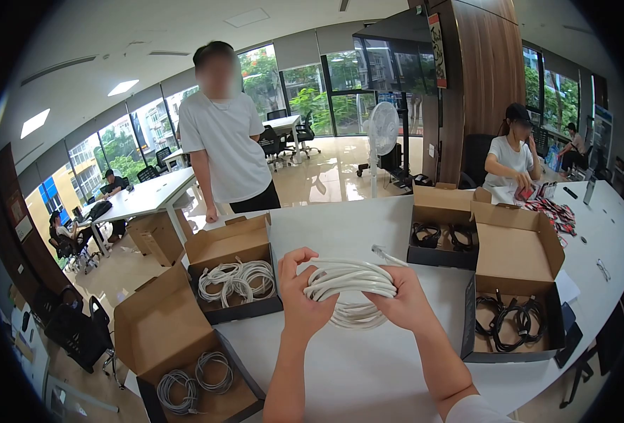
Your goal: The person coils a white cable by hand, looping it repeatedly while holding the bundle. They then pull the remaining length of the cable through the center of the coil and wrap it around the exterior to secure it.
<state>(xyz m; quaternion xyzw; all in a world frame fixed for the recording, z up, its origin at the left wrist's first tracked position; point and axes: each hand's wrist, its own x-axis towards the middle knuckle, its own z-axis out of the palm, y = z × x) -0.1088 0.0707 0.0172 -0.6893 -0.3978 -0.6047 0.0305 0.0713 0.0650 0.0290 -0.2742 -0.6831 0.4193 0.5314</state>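
A coiled white network cable (350, 278) is held up above the white table, its plug end sticking out at the upper right. My left hand (303, 292) grips the coil's left side, thumb in front and fingers curled behind. On the right side, my right hand (400, 296) is closed around the same coil. To the left, an open box (245, 310) holds coiled white cables (236, 282). Nearer me at the lower left, another open box (153, 328) contains grey cable coils (193, 381).
Black cables (510, 323) lie in an open box (520, 247) at right, and another box (442, 257) with black cables stands behind it. A person (227, 141) stands across the table (326, 225). Another person (513, 158) sits at the far right beside small red-and-black items (553, 215).
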